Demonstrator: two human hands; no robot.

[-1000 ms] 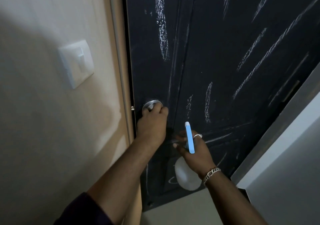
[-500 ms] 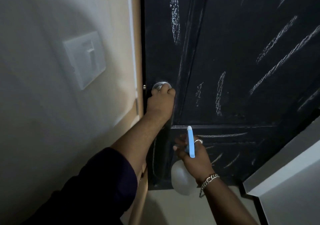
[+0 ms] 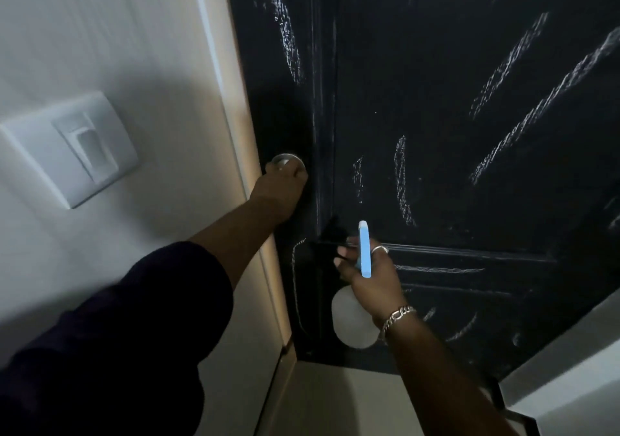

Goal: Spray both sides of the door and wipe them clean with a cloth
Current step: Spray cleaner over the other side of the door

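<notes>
Left hand (image 3: 281, 191) curls round the silver knob (image 3: 286, 160) of the black, white-streaked door (image 3: 436, 117), right hand (image 3: 370, 276) grips a spray bottle (image 3: 355, 321) just before it, beside a pale wall (image 3: 134, 50) with a light switch (image 3: 72, 149).

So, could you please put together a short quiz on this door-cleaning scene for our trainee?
1. True or false: the left hand grips the knob.
2. What does the right hand hold? A) cloth B) spray bottle C) sponge
3. Fill in: the white streaks lie on the dark ____.

Key: 1 true; 2 B; 3 door.
</notes>
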